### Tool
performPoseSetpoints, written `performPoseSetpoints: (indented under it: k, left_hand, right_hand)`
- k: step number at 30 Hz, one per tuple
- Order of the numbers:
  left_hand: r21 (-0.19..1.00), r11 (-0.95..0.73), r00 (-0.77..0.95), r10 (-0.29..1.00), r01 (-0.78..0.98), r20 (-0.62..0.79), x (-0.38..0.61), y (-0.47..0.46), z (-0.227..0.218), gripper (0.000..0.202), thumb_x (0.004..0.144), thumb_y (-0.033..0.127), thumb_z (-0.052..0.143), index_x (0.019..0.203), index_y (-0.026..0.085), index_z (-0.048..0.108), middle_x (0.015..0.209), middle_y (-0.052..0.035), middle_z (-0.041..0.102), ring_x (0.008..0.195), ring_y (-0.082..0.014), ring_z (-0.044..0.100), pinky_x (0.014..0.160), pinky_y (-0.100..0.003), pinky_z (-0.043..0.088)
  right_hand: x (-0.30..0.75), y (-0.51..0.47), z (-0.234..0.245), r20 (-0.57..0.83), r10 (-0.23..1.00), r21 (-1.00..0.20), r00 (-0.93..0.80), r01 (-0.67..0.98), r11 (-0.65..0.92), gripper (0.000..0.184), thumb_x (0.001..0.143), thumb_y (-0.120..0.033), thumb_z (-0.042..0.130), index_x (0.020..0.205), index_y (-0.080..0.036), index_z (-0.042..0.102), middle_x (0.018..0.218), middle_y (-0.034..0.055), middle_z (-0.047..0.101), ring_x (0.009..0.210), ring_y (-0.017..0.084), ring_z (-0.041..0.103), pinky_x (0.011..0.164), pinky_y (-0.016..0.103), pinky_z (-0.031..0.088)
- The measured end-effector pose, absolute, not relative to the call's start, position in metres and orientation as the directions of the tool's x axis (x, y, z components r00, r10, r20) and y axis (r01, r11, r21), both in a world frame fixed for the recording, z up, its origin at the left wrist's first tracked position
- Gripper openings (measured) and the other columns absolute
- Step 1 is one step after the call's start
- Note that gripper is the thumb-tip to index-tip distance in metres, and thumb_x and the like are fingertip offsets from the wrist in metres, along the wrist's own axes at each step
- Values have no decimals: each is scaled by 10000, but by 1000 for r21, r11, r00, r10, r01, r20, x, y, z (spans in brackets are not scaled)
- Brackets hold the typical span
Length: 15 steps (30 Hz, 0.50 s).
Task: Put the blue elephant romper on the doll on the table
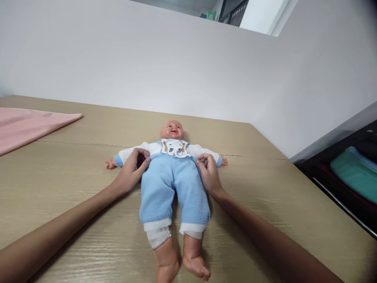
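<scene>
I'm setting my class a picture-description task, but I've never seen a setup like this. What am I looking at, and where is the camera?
There is no machine here, just a person's two bare hands. The single picture comes from a camera worn on the person's head, looking forward and down, so the forearms reach in from below.

On the wooden table a baby doll lies on its back, head away from the person. It wears a white top and light blue trousers. A pink cloth lies farther left.

The left hand and right hand are at opposite sides of the trousers' waist. Their fingers look pinched there, but how much fabric they grip is unclear.
</scene>
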<state>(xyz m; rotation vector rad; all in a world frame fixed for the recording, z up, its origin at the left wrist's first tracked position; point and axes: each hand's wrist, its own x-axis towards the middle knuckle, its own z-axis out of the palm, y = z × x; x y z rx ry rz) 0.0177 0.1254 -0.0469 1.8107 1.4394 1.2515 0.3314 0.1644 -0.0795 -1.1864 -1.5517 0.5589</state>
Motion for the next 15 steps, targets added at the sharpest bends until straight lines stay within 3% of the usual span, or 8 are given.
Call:
performPoseSetpoints:
  k: [4, 8, 11, 15]
  left_hand:
    - [673, -439, -8, 834, 595, 551, 32, 118, -15, 278, 1061, 461, 586, 1202, 221, 573, 1199, -82, 632, 1105, -274, 636, 1001, -443, 522]
    - [565, -501, 34, 767, 656, 640, 71, 84, 29, 163, 1071, 362, 579, 1157, 226, 607, 1197, -88, 664, 1164, -299, 618, 1020, -472, 507]
    - [516, -440, -6, 757, 734, 654, 106, 36, 36, 194, 1060, 349, 605, 1221, 242, 592, 1314, -110, 650, 1269, -338, 581, 1121, -541, 449]
    - [489, -266, -122, 770, 831, 626, 127, -32, 4, 421, 1025, 405, 665, 1402, 263, 543, 1528, -167, 548, 1420, -417, 512, 1158, -638, 416]
  right_hand:
    - [330, 164, -80, 447, 893, -825, 45, 405, 393, 164, 985, -406, 600, 1063, -263, 583, 1077, 68, 646, 1014, 267, 607, 963, 434, 511]
    - [329, 163, -79, 448, 894, -822, 33, 408, 397, 156, 993, -403, 584, 1062, -263, 585, 1069, 62, 656, 1002, 260, 627, 958, 428, 520]
    - [328, 161, -78, 457, 889, -814, 28, 417, 405, 152, 990, -393, 578, 1061, -259, 588, 1071, 66, 657, 996, 261, 629, 963, 438, 518]
    - [329, 160, -81, 476, 879, -798, 26, 433, 420, 149, 986, -387, 569, 1066, -261, 575, 1081, 75, 662, 1015, 270, 632, 986, 459, 517]
